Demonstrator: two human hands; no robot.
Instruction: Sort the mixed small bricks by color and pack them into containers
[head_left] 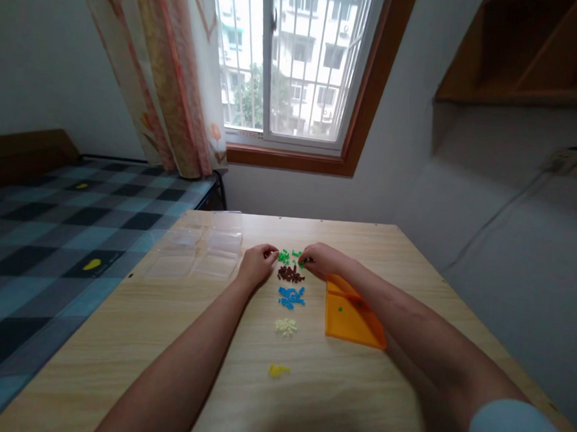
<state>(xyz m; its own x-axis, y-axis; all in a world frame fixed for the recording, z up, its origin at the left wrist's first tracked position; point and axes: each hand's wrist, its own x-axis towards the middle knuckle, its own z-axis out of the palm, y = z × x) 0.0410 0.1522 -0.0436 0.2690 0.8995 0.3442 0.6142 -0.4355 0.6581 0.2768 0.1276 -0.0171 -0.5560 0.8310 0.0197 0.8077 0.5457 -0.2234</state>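
At the far middle of the table, both my hands are beside a small heap of green pieces [284, 257]. My left hand [259, 264] rests at the heap's left edge, fingers curled together; whatever its fingertips hold is hidden. From the right reaches my right hand [317, 259], its fingers closed at a small green piece [307, 261]. Dark brown pieces [291, 275] lie just nearer than the green ones. Blue pieces [291, 297], pale cream pieces [285, 326] and yellow pieces [278, 370] form separate piles in a line toward me.
An orange open tray [348, 321] with a couple of green bits stands under my right forearm. Clear plastic boxes [171, 261] sit at the table's far left. A bed [72, 229] adjoins on the left; a wall and window [307, 67] lie beyond the wooden table [355, 402].
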